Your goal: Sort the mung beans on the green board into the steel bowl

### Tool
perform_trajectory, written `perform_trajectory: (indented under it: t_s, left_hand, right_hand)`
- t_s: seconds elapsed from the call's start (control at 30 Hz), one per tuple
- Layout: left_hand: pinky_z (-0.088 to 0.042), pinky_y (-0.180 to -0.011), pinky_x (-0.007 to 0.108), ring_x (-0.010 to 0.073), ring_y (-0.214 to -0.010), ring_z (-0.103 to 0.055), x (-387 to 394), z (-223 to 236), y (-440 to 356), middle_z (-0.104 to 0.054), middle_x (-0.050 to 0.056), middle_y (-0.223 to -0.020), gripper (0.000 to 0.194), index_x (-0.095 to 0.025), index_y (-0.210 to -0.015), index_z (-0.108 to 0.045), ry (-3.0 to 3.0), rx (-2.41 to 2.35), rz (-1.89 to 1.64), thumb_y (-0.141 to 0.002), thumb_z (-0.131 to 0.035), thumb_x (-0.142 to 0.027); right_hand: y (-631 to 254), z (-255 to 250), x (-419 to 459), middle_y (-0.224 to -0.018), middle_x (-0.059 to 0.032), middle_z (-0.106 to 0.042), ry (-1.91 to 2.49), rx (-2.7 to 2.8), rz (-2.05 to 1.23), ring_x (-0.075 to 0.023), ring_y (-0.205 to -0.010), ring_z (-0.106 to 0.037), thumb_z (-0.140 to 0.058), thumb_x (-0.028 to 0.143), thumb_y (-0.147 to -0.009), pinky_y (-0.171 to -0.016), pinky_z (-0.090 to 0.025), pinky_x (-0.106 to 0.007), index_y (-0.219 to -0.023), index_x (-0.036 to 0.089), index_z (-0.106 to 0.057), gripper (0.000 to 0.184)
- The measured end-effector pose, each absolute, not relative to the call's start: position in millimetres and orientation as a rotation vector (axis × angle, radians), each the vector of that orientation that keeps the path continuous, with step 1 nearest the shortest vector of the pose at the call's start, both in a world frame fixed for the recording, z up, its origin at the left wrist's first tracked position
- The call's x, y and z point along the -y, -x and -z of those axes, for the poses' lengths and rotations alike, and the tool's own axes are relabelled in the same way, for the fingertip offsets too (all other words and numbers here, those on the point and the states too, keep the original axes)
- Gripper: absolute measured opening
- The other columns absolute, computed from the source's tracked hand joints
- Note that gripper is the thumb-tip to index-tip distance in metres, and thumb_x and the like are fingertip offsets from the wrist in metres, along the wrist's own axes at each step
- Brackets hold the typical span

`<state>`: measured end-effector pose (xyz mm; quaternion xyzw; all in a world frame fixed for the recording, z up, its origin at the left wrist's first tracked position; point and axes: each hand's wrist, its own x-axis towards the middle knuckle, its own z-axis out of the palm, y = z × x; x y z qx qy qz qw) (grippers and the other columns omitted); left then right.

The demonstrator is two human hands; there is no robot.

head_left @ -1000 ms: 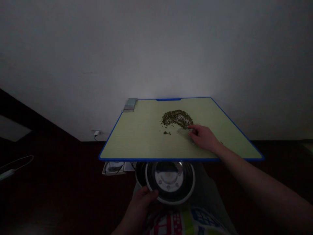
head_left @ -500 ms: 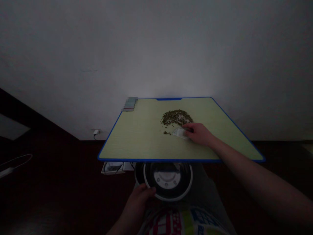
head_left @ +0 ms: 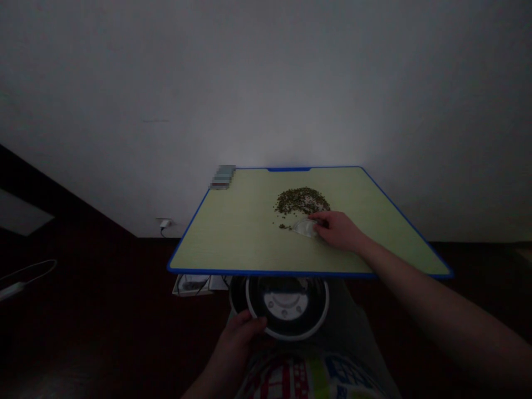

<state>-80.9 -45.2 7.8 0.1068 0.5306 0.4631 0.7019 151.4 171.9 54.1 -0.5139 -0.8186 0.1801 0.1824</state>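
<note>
My right hand [head_left: 338, 230] is closed on a pale, semicircular scraper [head_left: 305, 228], its curved edge showing left of the fingers. The scraper lies at the near edge of a heap of small dark brown-green grains [head_left: 297, 200] on the yellowish tabletop [head_left: 233, 233]. A few grains [head_left: 283, 226] lie apart, left of the scraper. Below the table's front edge, my left hand [head_left: 243, 332] grips the rim of a round metal bowl [head_left: 295, 336], thumb over the edge. The bowl's shiny inside shows reflections. A second dark round vessel [head_left: 238, 296] shows partly behind its left side.
A blurred, pixelated stack [head_left: 223, 177] sits at the table's far left corner. The blue-edged table stands against a grey wall [head_left: 266, 83]. Under it at left is an open box [head_left: 193, 284] with cables. A plugged-in charger [head_left: 165, 223] is on the wall.
</note>
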Motion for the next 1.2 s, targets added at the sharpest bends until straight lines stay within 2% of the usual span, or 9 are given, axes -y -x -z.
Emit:
perform_trajectory:
  t_s: [0.37, 0.6, 0.87, 1.2]
  left_hand:
    - [-0.053, -0.078, 0.04, 0.0275, -0.079, -0.071, 46.1, -11.0, 79.3, -0.078, 0.011, -0.081, 0.02, -0.011, -0.086, -0.073, -0.237, -1.117, -1.05, -0.067, -0.068, -0.016]
    - [-0.053, -0.066, 0.036, 0.0284, -0.077, -0.07, 47.4, -3.6, 81.8, -0.077, 0.014, -0.084, 0.019, -0.011, -0.082, -0.073, -0.289, -1.173, -1.031, -0.066, -0.069, -0.02]
    - [-0.053, -0.074, 0.04, 0.0289, -0.077, -0.071, 47.5, -9.6, 78.7, -0.077, 0.014, -0.082, 0.02, -0.011, -0.081, -0.073, -0.274, -1.182, -1.061, -0.064, -0.071, -0.021]
    - [-0.053, -0.068, 0.034, 0.0279, -0.081, -0.071, 45.5, -8.3, 81.8, -0.077, 0.014, -0.087, 0.018, -0.011, -0.081, -0.072, -0.29, -1.187, -1.063, -0.066, -0.07, -0.021]
  right_hand:
    - [-141.0, -54.5, -166.8, -0.065, -0.0012, -0.062, 1.373, 2.298, -0.515, -0.0134, -0.059, -0.054, -0.052, 0.023, -0.078, -0.059, -0.038, -0.025, -0.111, 0.017, -0.067, 0.037]
    - [-140.5, -55.3, -164.5, -0.065, -0.002, -0.062, 1.401, 2.295, -0.522, -0.0136, -0.06, -0.054, -0.052, 0.023, -0.078, -0.06, -0.038, -0.025, -0.112, 0.015, -0.066, 0.038]
    - [-147.5, -52.9, -168.0, -0.064, -0.0009, -0.059, 1.372, 2.34, -0.539, -0.013, -0.059, -0.052, -0.051, 0.024, -0.077, -0.059, -0.038, -0.025, -0.11, 0.016, -0.066, 0.037]
    - [-140.4, -58.6, -159.4, -0.065, -0.0004, -0.06, 1.329, 2.383, -0.627, -0.0125, -0.059, -0.051, -0.051, 0.023, -0.077, -0.058, -0.037, -0.025, -0.109, 0.016, -0.067, 0.036]
